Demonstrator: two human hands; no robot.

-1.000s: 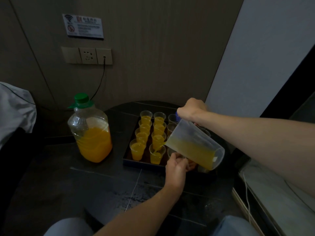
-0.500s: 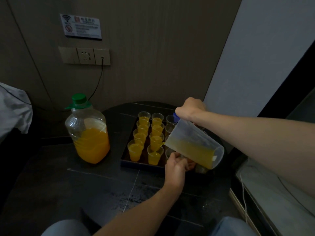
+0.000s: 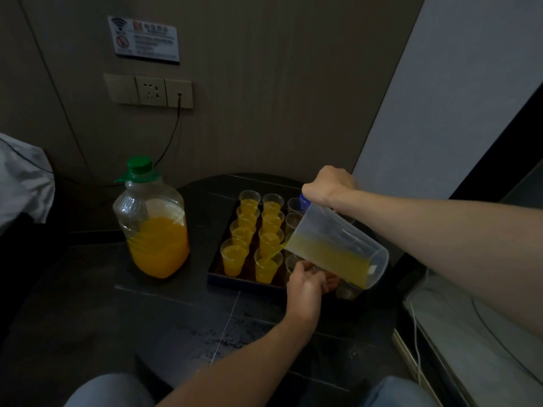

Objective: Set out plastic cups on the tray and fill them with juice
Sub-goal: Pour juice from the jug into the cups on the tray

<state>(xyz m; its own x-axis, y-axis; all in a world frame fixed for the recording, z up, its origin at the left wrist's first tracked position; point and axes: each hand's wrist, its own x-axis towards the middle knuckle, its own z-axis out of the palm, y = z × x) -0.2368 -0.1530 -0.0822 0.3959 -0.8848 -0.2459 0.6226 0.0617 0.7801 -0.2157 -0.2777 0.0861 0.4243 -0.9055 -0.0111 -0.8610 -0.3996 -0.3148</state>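
- Far to the left of my left hand stands a big bottle (image 3: pixel 151 230). It is clear ribbed plastic, squarish with rounded shoulders and a green screw cap, and about half full of orange juice (image 3: pixel 158 245).
- The bottle and everything else sit on a dark, glossy tabletop (image 3: pixel 176 318) veined like stone.
- Just left of my left hand is the tray (image 3: pixel 214 274), flat, rectangular and dark, with a low rim.
- On the tray stand two columns of filled cups (image 3: pixel 233 257). They are small, thin, see-through plastic, narrower at the base, and glow yellow-orange.
- The front cup (image 3: pixel 266 268) of the second column, right beside my left hand, takes a thin stream (image 3: pixel 276 253) from the spout.
- My left hand (image 3: pixel 305 284) reaches in from below on a bare forearm. Its fingers are curled round a clear cup (image 3: pixel 293 262) at the tray's near edge, and they hide much of it.
- Above that hand hangs the pitcher (image 3: pixel 338 251), a cylinder of frosted translucent plastic. It is tipped steeply down to the left, so the juice pools along its lower side.
- My right hand (image 3: pixel 327 186) comes in from the right, knuckles up, clamped on the pitcher at its top. The handle is hidden under the hand.
- Just below my right hand, partly behind the pitcher, a third column of empty cups (image 3: pixel 295 205) stands colourless.
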